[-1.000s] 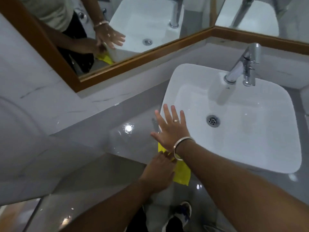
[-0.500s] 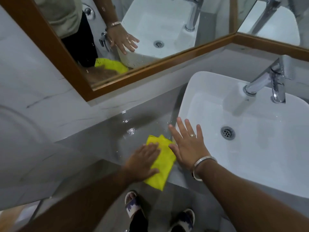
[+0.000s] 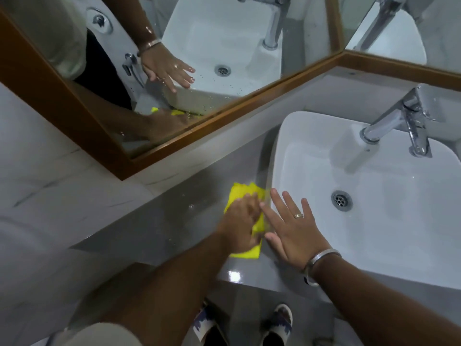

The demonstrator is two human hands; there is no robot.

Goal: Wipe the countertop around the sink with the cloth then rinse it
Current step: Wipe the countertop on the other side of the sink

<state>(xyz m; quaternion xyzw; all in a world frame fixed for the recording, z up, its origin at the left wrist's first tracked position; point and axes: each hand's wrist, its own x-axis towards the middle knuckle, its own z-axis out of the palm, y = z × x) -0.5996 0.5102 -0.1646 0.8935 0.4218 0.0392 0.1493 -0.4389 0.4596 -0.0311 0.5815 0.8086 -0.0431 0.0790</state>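
Single head-worn view, steeply downward, close over countertop point(image 3: 154, 221) and sink point(image 3: 311, 126)

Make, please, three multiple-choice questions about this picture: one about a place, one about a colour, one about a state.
1. Where is the cloth?
A hanging on a hook
B on the countertop, left of the sink
C inside the sink

2. What colour is the cloth?
A yellow
B blue
C white

3. The right hand is:
A clenched
B holding a cup
C flat, fingers spread

Answers:
1 B: the left hand presses it on the grey top beside the sink.
2 A: bright yellow shows around that hand.
3 C: its straight fingers rest at the sink's edge.
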